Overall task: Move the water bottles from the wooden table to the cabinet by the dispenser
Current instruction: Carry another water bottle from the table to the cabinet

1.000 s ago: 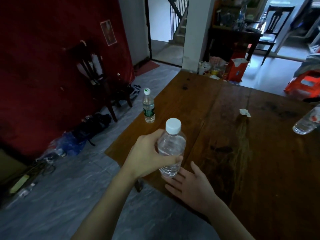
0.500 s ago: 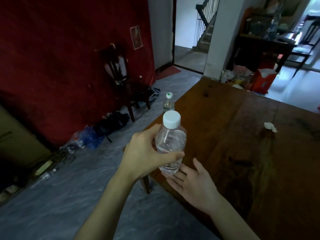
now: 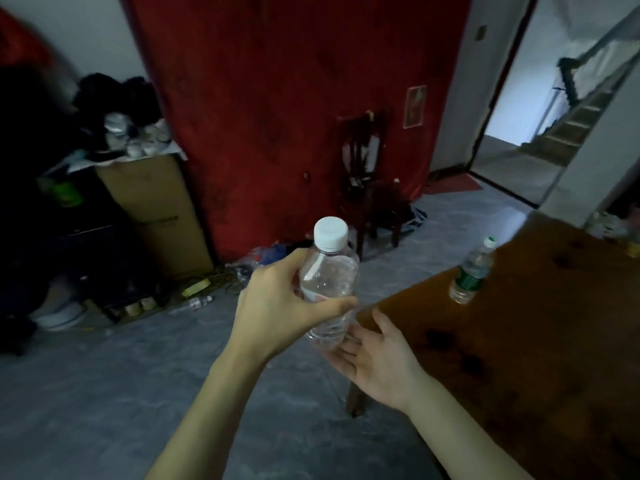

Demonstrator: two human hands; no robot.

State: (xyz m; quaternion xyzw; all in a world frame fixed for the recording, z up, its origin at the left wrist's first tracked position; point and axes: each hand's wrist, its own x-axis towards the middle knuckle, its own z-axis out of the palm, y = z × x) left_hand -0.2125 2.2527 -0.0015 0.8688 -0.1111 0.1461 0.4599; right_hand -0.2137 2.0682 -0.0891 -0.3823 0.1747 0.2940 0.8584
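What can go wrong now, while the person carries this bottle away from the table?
1. The left hand alone grips the clear bottle; the right hand lies open under it, so a slip is possible.
2. The green-label bottle stands near the wooden table edge; a bump may topple it.
3. Cables and clutter on the floor may trip the person.

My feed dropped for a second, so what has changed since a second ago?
The left hand has carried the clear water bottle off the wooden table and out over the floor, as the view swings left. Its grip on the bottle is unchanged. The right hand stays open under the bottle's base. The green-label bottle still stands at the table edge.
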